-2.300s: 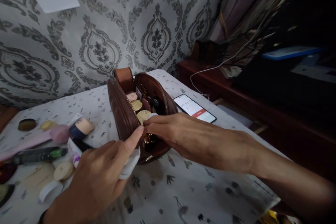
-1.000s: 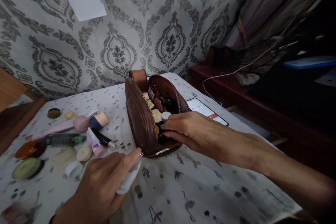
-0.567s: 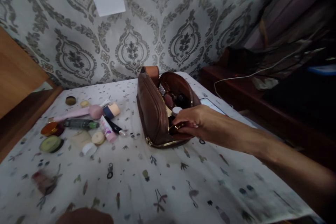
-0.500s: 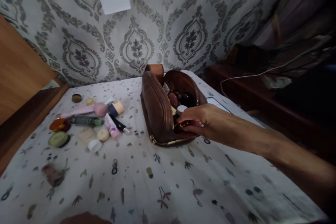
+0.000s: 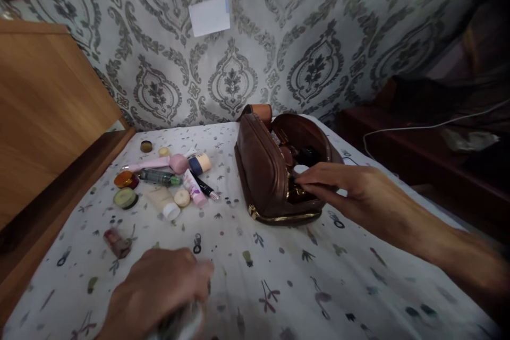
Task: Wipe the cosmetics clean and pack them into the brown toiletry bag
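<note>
A brown leather cosmetic bag [image 5: 261,156] stands unzipped, with several items inside. My right hand [image 5: 342,186] reaches over its front rim from the right. Thumb and fingers are pinched together beside a white round lid [image 5: 300,169] and some gold-coloured pieces; what they grip is hidden. At the lower left, my left hand [image 5: 163,287] is curled and smeared by motion. Under its fingers shows a dark and whitish object, too blurred to name. Just beyond that hand lies a small reddish bottle [image 5: 117,243].
Cosmetics lie grouped at left: a pink brush-like tool [image 5: 179,163], a green-ended clear tube [image 5: 159,177], a beige tube [image 5: 163,202], a pink-and-white tube [image 5: 195,188] and several small jars. A wooden panel [image 5: 51,111] borders the left; patterned wall [image 5: 235,79] rises behind.
My left hand has come into view from the bottom edge, with an object under its fingers. My right hand stays at the bag, its fingers slightly higher at the opening. The camera view has shifted left.
</note>
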The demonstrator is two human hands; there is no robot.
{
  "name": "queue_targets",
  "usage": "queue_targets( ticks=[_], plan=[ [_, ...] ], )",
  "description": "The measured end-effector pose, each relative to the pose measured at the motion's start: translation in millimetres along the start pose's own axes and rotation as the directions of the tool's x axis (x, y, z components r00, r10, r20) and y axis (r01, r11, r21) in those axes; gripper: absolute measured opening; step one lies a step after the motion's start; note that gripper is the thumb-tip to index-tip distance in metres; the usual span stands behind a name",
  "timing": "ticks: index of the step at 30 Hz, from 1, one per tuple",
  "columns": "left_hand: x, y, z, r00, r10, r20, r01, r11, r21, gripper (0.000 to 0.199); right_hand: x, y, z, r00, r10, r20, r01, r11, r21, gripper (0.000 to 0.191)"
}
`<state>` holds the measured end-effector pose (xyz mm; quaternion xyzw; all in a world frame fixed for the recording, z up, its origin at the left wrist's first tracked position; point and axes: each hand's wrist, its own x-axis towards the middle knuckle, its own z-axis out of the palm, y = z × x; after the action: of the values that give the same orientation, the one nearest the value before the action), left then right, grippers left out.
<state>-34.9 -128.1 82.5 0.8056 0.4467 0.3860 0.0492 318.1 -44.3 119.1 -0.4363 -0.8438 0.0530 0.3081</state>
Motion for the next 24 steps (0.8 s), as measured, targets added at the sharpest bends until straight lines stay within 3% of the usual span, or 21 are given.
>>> queue_targets(
  ticks=[2, 4, 7, 11, 14, 17, 20, 22, 24],
  plan=[
    [16, -4, 7.8, 0.999, 0.028, -0.033, -0.028, 0.999, 0.02, 0.031, -6, -13, 2, 0.983, 0.02, -0.183, -0.022, 1.0, -0.012, 0.015],
    [31, -13, 15.1, 0.998, 0.055, 0.006, -0.055, 0.998, 0.042, 0.027, -12, -29, 9, 0.957, 0.027, -0.289, -0.025, 1.0, 0.01, 0.013],
    [50, -36, 25.8, 0.996, 0.04, 0.084, -0.046, 0.997, 0.069, 0.022, -18, -52, 30, 0.976, -0.002, -0.216, 0.035, 0.988, 0.151, 0.022],
    [81, -67, 41.6, 0.992, -0.013, 0.122, -0.015, 0.973, 0.229, 0.027, -14, -75, 79, 0.993, -0.117, -0.033, 0.121, 0.956, 0.265, 0.046],
    [110, -79, 55.3, 0.987, -0.038, 0.157, -0.022, 0.932, 0.361, 0.031, -4, -82, 120, 0.99, -0.119, 0.08, 0.071, 0.89, 0.45, 0.058],
    [135, -85, 69.7, 0.982, -0.035, 0.185, -0.061, 0.87, 0.489, 0.039, 6, -82, 153, 0.983, 0.003, 0.185, -0.126, 0.745, 0.655, 0.062],
    [149, -92, 83.0, 0.976, -0.024, 0.215, -0.102, 0.825, 0.555, 0.044, 10, -76, 172, 0.901, 0.207, 0.381, -0.433, 0.433, 0.79, 0.066],
    [151, -96, 90.2, 0.966, -0.049, 0.256, -0.109, 0.814, 0.57, 0.045, 8, -71, 178, 0.865, 0.28, 0.416, -0.492, 0.305, 0.816, 0.066],
    [151, -97, 96.0, 0.948, -0.102, 0.302, -0.096, 0.812, 0.575, 0.047, 6, -67, 179, 0.859, 0.296, 0.418, -0.494, 0.262, 0.829, 0.063]
  ],
)
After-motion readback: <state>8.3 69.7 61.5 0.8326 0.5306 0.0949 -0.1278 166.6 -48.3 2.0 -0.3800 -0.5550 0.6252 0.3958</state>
